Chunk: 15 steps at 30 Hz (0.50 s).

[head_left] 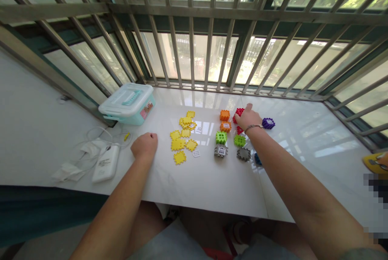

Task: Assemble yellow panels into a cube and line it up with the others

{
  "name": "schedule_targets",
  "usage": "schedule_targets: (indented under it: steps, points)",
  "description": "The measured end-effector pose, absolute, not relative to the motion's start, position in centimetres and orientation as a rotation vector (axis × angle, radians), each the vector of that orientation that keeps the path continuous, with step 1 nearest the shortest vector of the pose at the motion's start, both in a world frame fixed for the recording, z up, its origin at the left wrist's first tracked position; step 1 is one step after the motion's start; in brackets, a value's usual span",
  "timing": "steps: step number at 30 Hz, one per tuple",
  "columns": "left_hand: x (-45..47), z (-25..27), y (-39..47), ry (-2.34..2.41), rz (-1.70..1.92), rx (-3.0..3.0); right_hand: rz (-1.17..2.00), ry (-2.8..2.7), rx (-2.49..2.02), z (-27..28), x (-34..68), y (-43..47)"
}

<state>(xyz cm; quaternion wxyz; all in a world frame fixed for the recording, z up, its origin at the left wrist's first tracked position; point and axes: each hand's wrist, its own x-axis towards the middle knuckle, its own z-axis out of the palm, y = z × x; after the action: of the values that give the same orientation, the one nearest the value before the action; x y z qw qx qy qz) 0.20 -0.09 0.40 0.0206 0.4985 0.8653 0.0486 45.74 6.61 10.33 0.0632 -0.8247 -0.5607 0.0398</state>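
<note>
The fingers (249, 107) of the right hand (251, 118) are placed over the upper red notched block (239, 111), at the far side of a glossy white tabletop (188, 183); whether it is gripped or only touched cannot be told. A second red piece (239, 130) is partly covered by the same hand, and a beaded bracelet (253, 126) is worn on that wrist. The left hand (144, 145) is curled into a fist and rested on the tabletop, left of a scatter of yellow notched tiles (178, 144). Between the yellow tiles and the right hand, two orange blocks (225, 126), a bright green block (221, 137) and a gray block (220, 151) are lined up. Just right of these, a lime green piece (239, 141) and a dark gray piece (243, 154) are set. A purple block (268, 123) is seen beyond the bracelet; a blue piece (258, 159) is partly hidden by the right forearm (291, 171). At far left, an aqua box with a white lid (127, 104) is stood by the window bars.
</note>
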Motion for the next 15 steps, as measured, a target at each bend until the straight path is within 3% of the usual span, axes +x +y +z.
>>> schedule_targets:
  steps: [10, 15]
  points:
    - [0.1, 0.2, 0.0, 2.688, 0.159, 1.547, 0.168, -1.671, -2.464, 10.5, 45.9, 6.4]
    - [0.0, 0.1, 0.0, 2.689, 0.150, 1.535, -0.019, -1.668, -2.232, 10.8, 47.0, 3.0]
